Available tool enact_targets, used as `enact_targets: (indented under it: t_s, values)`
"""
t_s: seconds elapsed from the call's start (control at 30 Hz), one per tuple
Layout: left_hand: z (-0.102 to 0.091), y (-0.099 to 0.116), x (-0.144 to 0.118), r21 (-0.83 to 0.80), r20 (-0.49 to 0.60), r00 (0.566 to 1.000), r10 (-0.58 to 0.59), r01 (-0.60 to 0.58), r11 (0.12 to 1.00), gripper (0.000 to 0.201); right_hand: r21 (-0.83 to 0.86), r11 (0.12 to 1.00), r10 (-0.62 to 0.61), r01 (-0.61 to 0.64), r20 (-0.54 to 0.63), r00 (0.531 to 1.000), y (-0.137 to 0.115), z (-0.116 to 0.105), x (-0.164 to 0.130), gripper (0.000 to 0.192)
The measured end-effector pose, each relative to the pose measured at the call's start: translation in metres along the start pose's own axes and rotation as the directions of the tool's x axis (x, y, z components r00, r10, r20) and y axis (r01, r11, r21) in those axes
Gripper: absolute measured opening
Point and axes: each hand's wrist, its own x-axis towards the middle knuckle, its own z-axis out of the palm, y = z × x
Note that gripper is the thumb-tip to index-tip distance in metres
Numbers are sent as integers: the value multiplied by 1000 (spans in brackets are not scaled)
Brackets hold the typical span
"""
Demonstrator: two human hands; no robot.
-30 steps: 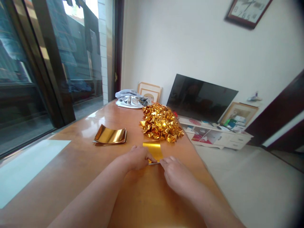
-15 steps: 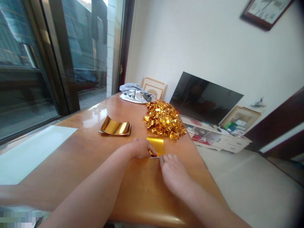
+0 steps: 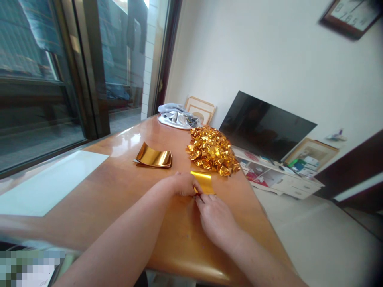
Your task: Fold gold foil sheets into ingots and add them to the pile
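A sheet of gold foil paper (image 3: 203, 181) lies on the wooden table (image 3: 176, 239), its near edge under my fingers. My left hand (image 3: 186, 185) is closed at the sheet's near left part, fingertips pinching that edge. Close beside it, my right hand (image 3: 214, 211) presses along the same edge, its fingers together and touching the left fingertips. Part of the near edge is hidden by both hands. Beyond the sheet rises a pile of folded gold foil pieces (image 3: 212, 151). To the left sits a stack of flat gold foil sheets (image 3: 153, 156), curling up at one corner.
A white sheet (image 3: 56, 181) lies on the table's left side. Bundled cloth in a plastic bag (image 3: 176, 116) stands at the far end. Past the table's right edge are a television (image 3: 266, 127) and a low white cabinet (image 3: 287, 181). A glass door (image 3: 38, 91) borders the left.
My right hand has slid left along the near edge until it meets my left fingertips. The pale strip at that edge is now mostly covered. The whole view has shifted slightly.
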Motion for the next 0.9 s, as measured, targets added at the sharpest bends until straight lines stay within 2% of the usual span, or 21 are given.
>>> enact_targets:
  t_s: [0.3,0.5,0.67,0.8,0.9]
  values:
    - [-2,1,1,1,3,1000,-14,14,1000,41,85,995,-45,48,-28,999,-6,-7,-1,38]
    - [-1,1,1,13,-2,1000,-6,6,1000,38,138,989,55,-53,-10,998,2,-9,-10,41]
    - [0,-3,3,-7,12,1000,-3,3,1000,43,146,978,150,-151,20,988,19,-5,-22,46]
    - [1,-5,4,-18,8,1000,2,-1,1000,46,141,961,236,-236,15,972,25,-5,-23,39]
    - [1,-5,4,-13,6,1000,-8,8,1000,46,133,966,224,-220,-20,974,23,-2,-18,46]
